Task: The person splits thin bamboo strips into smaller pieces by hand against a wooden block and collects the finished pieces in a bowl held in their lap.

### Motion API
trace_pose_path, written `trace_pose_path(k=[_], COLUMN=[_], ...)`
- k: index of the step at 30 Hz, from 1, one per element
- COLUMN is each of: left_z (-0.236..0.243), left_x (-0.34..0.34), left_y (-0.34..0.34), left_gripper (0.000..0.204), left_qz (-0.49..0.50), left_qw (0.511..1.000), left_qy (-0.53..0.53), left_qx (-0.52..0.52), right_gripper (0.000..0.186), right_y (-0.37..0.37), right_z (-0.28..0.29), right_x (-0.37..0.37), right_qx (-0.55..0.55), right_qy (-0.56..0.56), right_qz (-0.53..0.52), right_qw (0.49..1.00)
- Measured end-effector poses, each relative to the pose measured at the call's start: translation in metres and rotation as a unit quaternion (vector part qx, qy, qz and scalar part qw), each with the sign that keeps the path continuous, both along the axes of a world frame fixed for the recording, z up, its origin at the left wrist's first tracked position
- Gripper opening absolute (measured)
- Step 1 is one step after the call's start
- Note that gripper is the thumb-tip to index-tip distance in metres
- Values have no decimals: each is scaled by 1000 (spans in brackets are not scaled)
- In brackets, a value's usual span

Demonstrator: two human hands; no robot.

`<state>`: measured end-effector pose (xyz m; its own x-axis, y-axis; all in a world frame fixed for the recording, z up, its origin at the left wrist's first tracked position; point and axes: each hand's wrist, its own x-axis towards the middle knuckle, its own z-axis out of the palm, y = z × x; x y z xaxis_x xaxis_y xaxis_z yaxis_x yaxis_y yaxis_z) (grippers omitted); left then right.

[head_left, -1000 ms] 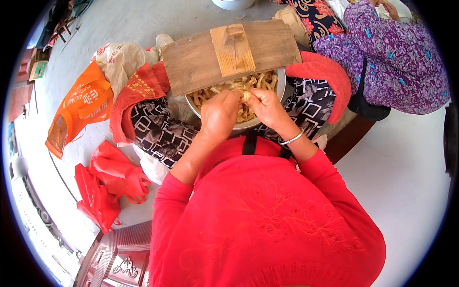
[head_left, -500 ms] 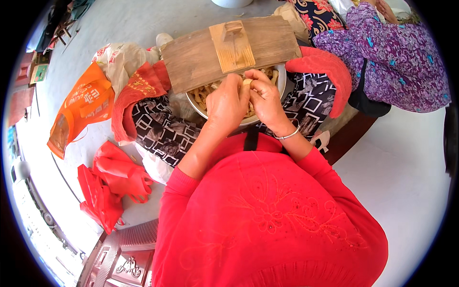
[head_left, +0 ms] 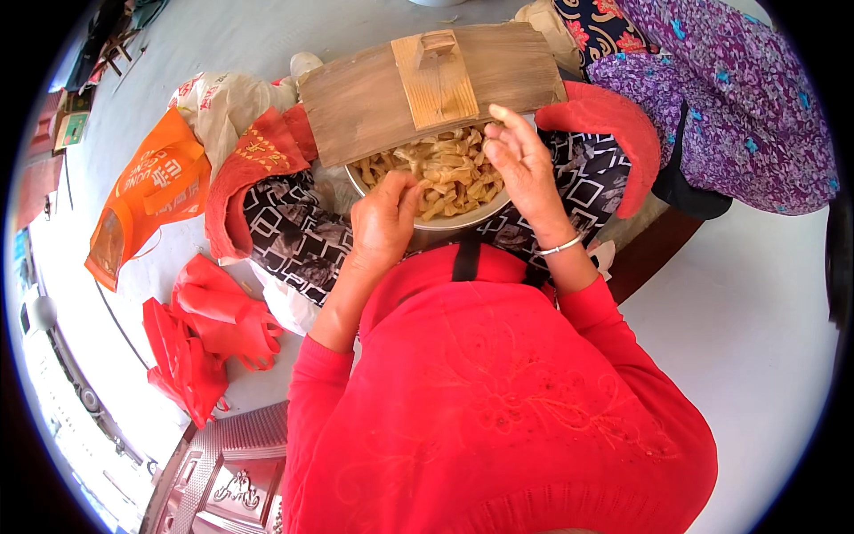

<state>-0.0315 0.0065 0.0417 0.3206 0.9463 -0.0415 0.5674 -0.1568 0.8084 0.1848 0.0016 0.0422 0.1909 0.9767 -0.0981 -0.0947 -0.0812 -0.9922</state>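
My left hand [head_left: 382,221] is curled at the left side of a metal basin [head_left: 354,183]; whether its pinched fingers hold anything is hidden. My right hand [head_left: 525,171] is raised over the basin's right side, fingers bent but apart, with nothing visible in them. The basin holds a heap of pale brown, strip-like pieces [head_left: 458,185]. A wooden board [head_left: 347,98], with a lighter slat and small block [head_left: 436,84] on it, lies across the basin's far part and covers it there.
Red cloth pads [head_left: 605,116] and patterned legs [head_left: 294,231] flank the basin. An orange bag [head_left: 156,196], a pale sack [head_left: 218,107] and red bags [head_left: 218,316] lie to the left. A person in purple floral clothing [head_left: 738,107] is close at the upper right.
My hands, together around a small pale piece earlier, have parted. The left moved left and down; the right moved right and opened. The piece is no longer seen between them.
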Motion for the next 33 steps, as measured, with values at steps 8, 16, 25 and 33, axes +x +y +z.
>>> trace_pose_path(k=[8,16,25,33], left_z=[4,19,4,-28], left_x=[20,12,13,21], left_y=[34,56,108,128], left_gripper=[11,15,21,13], left_qz=[-50,-113,-58,5], left_qw=[969,870,953,956], left_qy=[-203,-233,-182,-202], left_qx=[-133,-420,-235,-211], right_gripper=[32,9,13,11], right_y=[38,44,75,89], right_z=[47,43,21,-1], right_x=[5,30,29,15], right_qx=[-10,-155,-47,15], right_qy=[-167,-85,-134,-285], right_qz=[343,396,172,119], right_qw=[924,901,975,951])
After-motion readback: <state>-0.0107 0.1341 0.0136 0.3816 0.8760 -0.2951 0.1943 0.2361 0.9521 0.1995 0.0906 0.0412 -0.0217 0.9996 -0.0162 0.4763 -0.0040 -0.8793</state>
